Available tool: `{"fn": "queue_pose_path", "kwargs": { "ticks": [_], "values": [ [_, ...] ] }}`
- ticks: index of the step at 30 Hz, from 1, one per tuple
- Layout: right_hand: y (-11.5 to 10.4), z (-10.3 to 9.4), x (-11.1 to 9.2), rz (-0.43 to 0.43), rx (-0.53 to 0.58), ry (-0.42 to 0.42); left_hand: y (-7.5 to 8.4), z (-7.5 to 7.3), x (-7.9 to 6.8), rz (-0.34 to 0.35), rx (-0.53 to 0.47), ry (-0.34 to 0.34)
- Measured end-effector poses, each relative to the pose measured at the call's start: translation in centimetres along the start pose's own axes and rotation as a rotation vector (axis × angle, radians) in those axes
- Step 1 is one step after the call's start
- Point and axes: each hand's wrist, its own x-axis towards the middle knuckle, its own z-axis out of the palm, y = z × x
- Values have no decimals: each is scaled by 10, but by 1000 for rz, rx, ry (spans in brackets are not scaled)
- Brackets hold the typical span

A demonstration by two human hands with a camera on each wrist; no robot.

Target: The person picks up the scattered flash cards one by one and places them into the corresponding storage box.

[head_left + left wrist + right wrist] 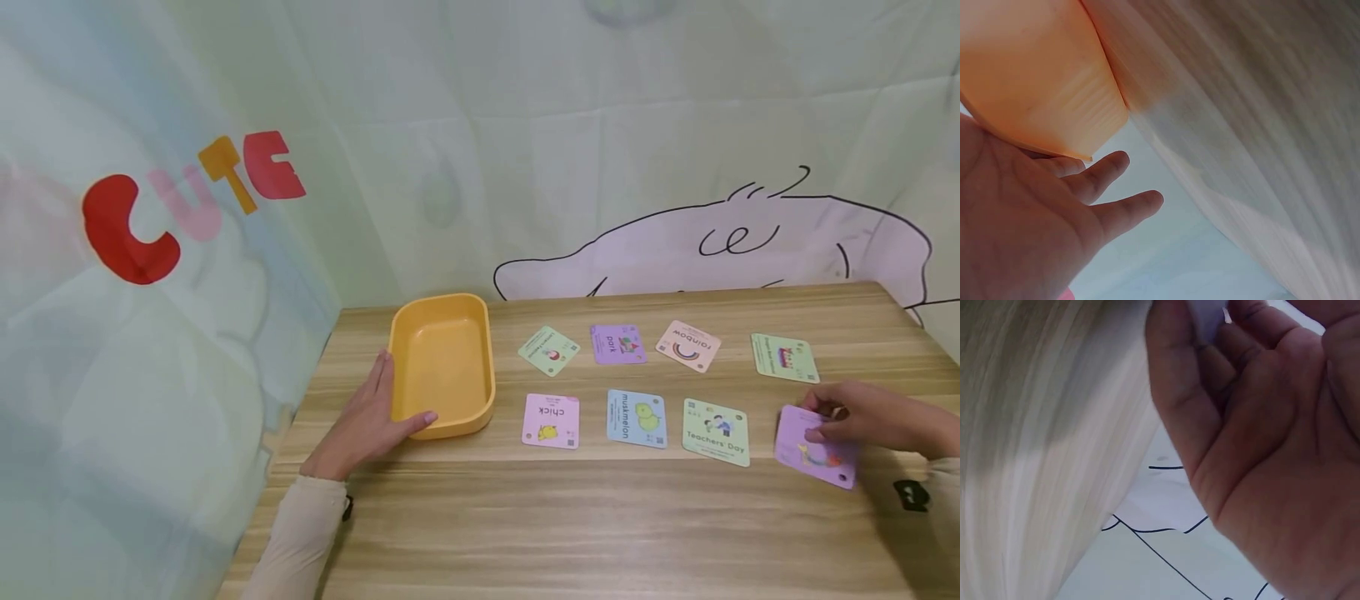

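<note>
With its thumb over the near rim and its fingers along the left side, my left hand [365,417] touches a yellow rectangular tray [442,427]. In the left wrist view, that hand's fingers [1129,215] extend fairly straight beside the tray wall [1079,81]. At the right, my right hand [870,417] pinches a purple picture card [813,450] by its upper right part. The right wrist view shows only a piece of the card [1209,319] between thumb and fingers. Left of this hand lies a green "Teachers' Day" card [716,432]; another green card [785,358] lies just behind.
On the wooden table [585,533], more cards lie in two rows: a chick card [551,421], a muskmelon card [636,418], a park card [618,344], a rainbow card [687,345] and a green card [549,350]. Printed curtains [540,167] hang behind and left.
</note>
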Motion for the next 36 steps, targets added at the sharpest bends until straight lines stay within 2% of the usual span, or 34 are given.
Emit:
{"fn": "queue_pose_path", "kwargs": {
  "ticks": [6, 9, 15, 23, 29, 36],
  "values": [
    [6, 2, -3, -143, 192, -32, -1, 0, 0, 1, 6, -5],
    [8, 3, -4, -185, 271, -43, -2, 0, 1, 3, 8, -4],
    [4, 5, -5, -107, 264, -11, -3, 2, 2, 12, 4, 8],
    [-3, 3, -7, -44, 278, 12, -4, 3, 1, 9, 15, 6],
    [-7, 2, -6, -109, 235, 102, -4, 3, 2, 13, 21, 7],
    [-18, -3, -5, -86, 238, 141, -4, 3, 2, 13, 12, 9]
  ]
}}
